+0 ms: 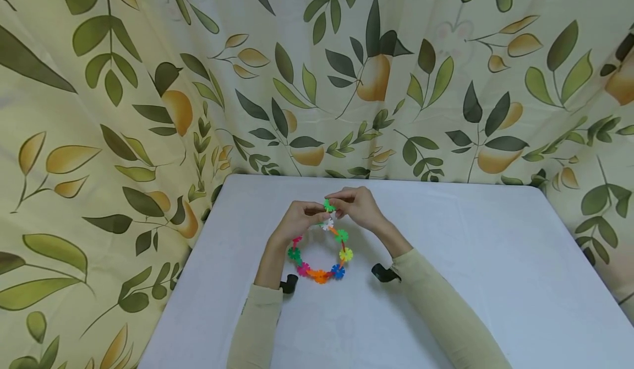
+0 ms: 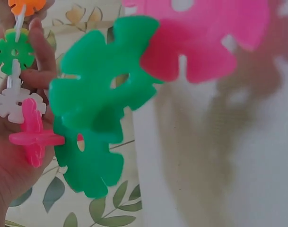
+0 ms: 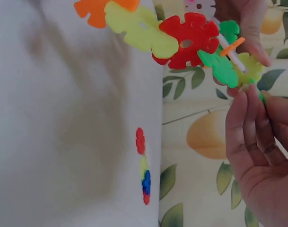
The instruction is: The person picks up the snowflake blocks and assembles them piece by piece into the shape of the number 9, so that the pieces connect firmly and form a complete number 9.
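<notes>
Both hands pinched 1 green snowflake piece (image 1: 329,205) at the far end of a ring of interlocking plastic discs (image 1: 321,253): the left hand (image 1: 296,220) and right hand (image 1: 358,206) met there fingertip to fingertip. That ring hung between the wrists above the white table (image 1: 495,259), before a leaf-print curtain (image 1: 148,82).

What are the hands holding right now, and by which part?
Both hands hold the ring of snowflake pieces at its top: the left hand grips beside the white piece, the right hand pinches the green piece.
</notes>
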A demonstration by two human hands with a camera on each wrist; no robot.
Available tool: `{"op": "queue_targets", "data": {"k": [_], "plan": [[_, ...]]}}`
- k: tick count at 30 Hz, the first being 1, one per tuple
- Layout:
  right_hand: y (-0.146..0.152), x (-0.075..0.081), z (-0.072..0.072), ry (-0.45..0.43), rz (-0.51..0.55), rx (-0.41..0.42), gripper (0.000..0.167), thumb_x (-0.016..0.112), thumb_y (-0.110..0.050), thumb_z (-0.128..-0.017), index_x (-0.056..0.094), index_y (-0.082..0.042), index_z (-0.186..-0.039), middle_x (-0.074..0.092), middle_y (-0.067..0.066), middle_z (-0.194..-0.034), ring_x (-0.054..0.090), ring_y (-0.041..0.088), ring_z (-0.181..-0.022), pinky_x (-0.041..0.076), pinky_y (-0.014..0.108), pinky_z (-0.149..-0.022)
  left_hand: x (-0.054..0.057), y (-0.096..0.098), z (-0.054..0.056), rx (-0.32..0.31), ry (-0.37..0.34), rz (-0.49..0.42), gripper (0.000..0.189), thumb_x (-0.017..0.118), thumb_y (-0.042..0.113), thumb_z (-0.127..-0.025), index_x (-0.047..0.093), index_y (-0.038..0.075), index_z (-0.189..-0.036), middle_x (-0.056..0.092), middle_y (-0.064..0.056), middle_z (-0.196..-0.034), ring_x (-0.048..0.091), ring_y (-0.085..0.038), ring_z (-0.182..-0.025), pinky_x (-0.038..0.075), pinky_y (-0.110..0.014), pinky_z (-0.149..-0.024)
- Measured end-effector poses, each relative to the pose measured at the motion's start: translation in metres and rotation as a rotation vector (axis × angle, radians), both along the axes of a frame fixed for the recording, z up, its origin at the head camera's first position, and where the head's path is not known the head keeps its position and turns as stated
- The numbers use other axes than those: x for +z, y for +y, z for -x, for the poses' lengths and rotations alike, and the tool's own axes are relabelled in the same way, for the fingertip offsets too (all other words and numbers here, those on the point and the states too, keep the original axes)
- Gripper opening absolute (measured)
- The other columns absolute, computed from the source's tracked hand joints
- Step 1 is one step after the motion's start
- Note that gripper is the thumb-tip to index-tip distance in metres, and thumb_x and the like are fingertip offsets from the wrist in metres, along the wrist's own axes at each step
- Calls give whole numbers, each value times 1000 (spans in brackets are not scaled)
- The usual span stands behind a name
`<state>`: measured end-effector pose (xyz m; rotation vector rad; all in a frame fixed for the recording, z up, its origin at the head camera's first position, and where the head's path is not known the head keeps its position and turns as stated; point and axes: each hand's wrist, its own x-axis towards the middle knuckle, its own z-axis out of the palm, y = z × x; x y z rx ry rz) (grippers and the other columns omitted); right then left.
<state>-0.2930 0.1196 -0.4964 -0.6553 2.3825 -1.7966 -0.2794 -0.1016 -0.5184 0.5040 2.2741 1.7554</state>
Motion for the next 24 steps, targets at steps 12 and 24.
{"op": "queue_targets", "data": {"k": [12,24], "plan": [[-6,-8,-1,-75,83,-41,21,70,-11,-101,78,2,-116,73,26,-104,74,24,-72,63,34,-71,1,-4,0,-12,-41,-13,38,77,31,-97,75,1,-120,78,-5,-106,71,-22,-99,55,-46,-95],[6,-30,22,-138,83,-263,28,71,-16,-101,75,8,-113,73,29,-95,77,25,-72,63,44,-72,2,-3,1,-27,-57,45,28,76,32,-98,73,8,-113,75,-11,-104,68,-23,-95,52,-57,-97]]}}
